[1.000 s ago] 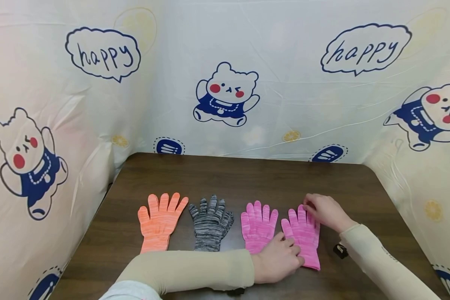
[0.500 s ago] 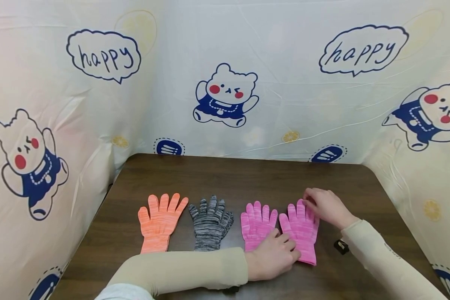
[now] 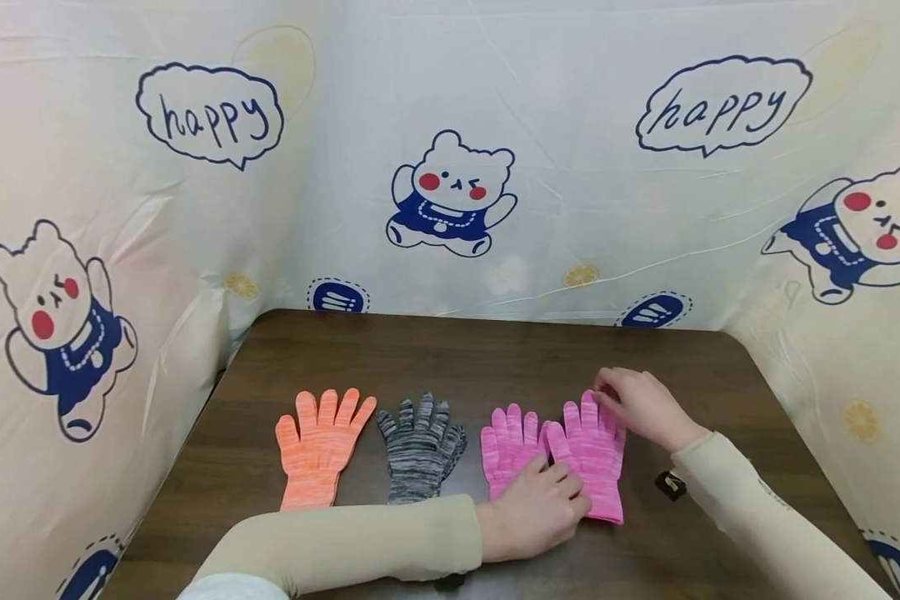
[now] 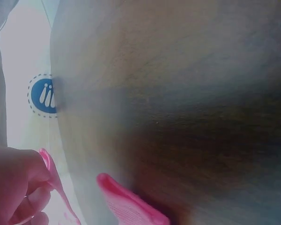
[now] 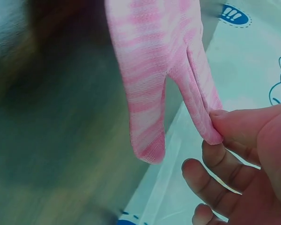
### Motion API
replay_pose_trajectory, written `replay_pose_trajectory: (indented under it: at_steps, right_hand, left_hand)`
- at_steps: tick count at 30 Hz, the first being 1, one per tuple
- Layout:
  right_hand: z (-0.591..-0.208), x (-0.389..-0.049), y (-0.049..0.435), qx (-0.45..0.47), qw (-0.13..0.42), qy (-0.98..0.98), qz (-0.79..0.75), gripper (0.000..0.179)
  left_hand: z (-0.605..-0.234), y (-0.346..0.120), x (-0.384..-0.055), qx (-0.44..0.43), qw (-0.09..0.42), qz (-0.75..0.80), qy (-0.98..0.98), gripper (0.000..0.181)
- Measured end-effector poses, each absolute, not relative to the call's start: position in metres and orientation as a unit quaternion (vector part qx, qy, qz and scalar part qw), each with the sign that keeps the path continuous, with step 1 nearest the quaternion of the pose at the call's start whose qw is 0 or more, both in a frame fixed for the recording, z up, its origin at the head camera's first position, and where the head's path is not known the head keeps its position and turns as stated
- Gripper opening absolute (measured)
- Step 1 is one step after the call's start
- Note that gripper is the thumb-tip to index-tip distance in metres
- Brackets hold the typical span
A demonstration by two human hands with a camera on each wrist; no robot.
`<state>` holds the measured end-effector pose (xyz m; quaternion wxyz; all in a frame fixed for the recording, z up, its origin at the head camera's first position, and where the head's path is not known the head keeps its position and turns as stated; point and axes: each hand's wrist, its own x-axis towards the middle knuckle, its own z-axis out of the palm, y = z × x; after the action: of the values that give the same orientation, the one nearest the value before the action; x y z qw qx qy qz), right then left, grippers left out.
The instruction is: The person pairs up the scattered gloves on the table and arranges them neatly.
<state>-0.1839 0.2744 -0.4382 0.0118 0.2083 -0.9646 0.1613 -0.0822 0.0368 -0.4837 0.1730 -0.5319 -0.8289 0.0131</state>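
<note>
Two pink knit gloves are at the table's right half. My left hand (image 3: 536,512) pinches the lower left edge of the right-hand pink glove (image 3: 598,454); in the left wrist view its fingers (image 4: 35,171) hold a pink cloth edge. At the same glove's top, my right hand (image 3: 648,408) grips a fingertip between thumb and finger. In the right wrist view the glove (image 5: 145,70) hangs off the table surface. Its left side overlaps the other pink glove (image 3: 512,450), whose cuff is hidden behind my left hand.
An orange glove (image 3: 315,446) and a grey-black glove (image 3: 422,450) lie flat to the left, their cuffs close to my left sleeve (image 3: 360,542). A printed curtain (image 3: 555,208) surrounds the brown table (image 3: 450,350). Something small and black (image 3: 671,485) is by my right sleeve.
Both hands have shifted left and slightly away from me, carrying the right-hand pink glove along. The gap between the pink gloves has closed. Orange and grey-black gloves stay put.
</note>
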Motion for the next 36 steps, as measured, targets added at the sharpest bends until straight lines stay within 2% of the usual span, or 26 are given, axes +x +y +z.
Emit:
replay_pose_trajectory:
  at_steps: [6, 20, 28, 36]
  right_hand:
    - [-0.432, -0.187, 0.264, 0.229, 0.023, -0.96, 0.159, 0.007]
    - [-0.43, -0.193, 0.237, 0.25, 0.013, -0.954, 0.163, 0.006]
    - [-0.435, -0.198, 0.224, 0.259, 0.004, -0.952, 0.161, 0.007]
    - [-0.438, -0.201, 0.207, 0.277, 0.006, -0.948, 0.157, 0.008]
  left_hand:
    - [-0.486, 0.027, -0.081, -0.519, 0.189, 0.008, -0.834, 0.011]
    - [-0.483, 0.0, -0.078, -0.497, 0.183, 0.003, -0.848, 0.012]
    - [-0.483, -0.016, -0.078, -0.488, 0.158, 0.003, -0.858, 0.016]
    - [-0.482, -0.027, -0.076, -0.489, 0.17, 0.009, -0.855, 0.016]
